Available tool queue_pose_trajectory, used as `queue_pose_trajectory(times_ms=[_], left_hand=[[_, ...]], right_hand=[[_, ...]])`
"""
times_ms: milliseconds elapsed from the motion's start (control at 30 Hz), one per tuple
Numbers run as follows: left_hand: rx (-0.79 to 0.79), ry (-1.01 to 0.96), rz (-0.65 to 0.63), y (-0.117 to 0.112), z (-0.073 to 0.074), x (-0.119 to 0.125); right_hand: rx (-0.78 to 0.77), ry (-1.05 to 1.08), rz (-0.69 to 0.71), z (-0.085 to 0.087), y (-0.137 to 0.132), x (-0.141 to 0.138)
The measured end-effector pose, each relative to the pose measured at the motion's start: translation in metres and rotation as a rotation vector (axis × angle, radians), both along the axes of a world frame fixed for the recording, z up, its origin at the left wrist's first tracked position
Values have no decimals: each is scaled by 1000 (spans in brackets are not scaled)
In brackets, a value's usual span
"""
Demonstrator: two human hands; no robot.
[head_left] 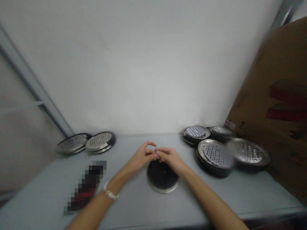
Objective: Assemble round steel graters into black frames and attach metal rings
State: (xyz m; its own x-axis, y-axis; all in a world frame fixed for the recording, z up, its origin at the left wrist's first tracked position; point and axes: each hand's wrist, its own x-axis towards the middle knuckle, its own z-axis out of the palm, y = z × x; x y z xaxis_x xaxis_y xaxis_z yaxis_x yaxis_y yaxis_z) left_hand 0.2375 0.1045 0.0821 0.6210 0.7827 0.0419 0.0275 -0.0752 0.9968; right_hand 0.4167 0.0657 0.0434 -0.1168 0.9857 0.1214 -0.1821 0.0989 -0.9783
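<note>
Head view: our left hand [141, 156] and right hand [171, 158] meet just above a black round disc [161, 175] with a metal rim, which lies flat on the grey surface [134, 204]. The fingers of both hands are closed, tip to tip, gripping a small metal part [156, 150]; it is too small to tell exactly what it is, maybe a ring. The hands are not touching the disc.

Everything else, placed from the disc: behind and to its left, two perforated steel discs [72, 143] [99, 142] lie side by side. Nearer on that side is a pixelated elongated object [85, 187], which we cannot identify. To the right are stacks of similar perforated steel discs [196, 134] [221, 131] [214, 155]. Further right, a motion-blurred disc [248, 153] sits tilted against the nearest stack. Beyond these, a brown cardboard sheet [275, 95] leans against the white wall [134, 64]. A white beaded bracelet [110, 193] sits on our left wrist.
</note>
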Motion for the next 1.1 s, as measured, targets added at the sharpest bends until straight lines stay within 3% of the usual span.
queue_pose_trajectory(times_ms=[133, 333, 567, 700, 967, 1100], left_hand=[[38, 56, -21, 0, 2, -1], [358, 524, 66, 12, -1, -15], [364, 718, 72, 30, -22, -37], [305, 688, 50, 35, -28, -37], [153, 337, -16, 36, -4, 1], [87, 236, -24, 37, -6, 15]], right_hand=[[-48, 32, 51, 1, 0, 1], [-34, -33, 0, -1, 1, 3], [34, -182, -97, -8, 7, 3], [93, -275, -172, -13, 10, 2], [302, -537, -390, -14, 7, 7], [422, -635, -412, -15, 5, 10]])
